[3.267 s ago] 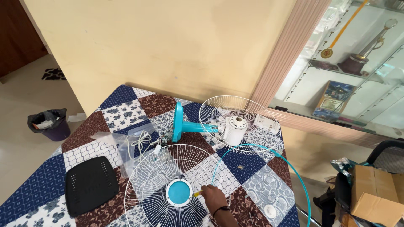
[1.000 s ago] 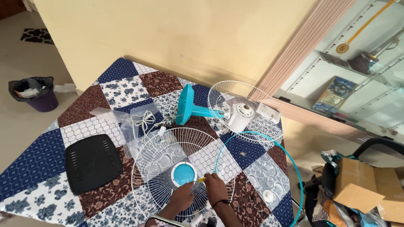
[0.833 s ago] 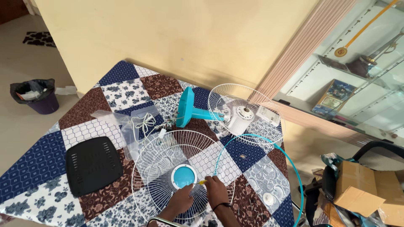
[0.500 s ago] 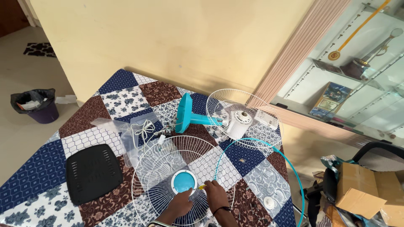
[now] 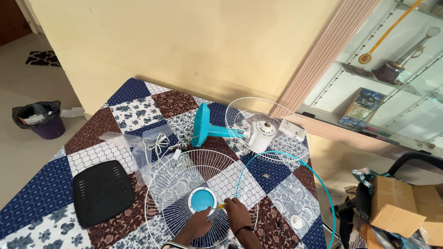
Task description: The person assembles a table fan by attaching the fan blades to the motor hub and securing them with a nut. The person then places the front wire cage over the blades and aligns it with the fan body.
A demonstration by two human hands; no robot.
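Centrally, the front fan guard (image 5: 194,198) lies flat on the table (image 5: 41,193). The left hand (image 5: 199,224) rests on its wires below the turquoise hub (image 5: 202,201), fingers spread open. The right hand (image 5: 235,213) has its fingers closed around a yellow-handled screwdriver (image 5: 221,205), tip at the hub's edge.

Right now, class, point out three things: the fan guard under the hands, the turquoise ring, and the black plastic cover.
fan guard (image 5: 184,177), head view, on its white wire spokes.
turquoise ring (image 5: 323,186), head view, on its right arc.
black plastic cover (image 5: 102,192), head view, on its middle.
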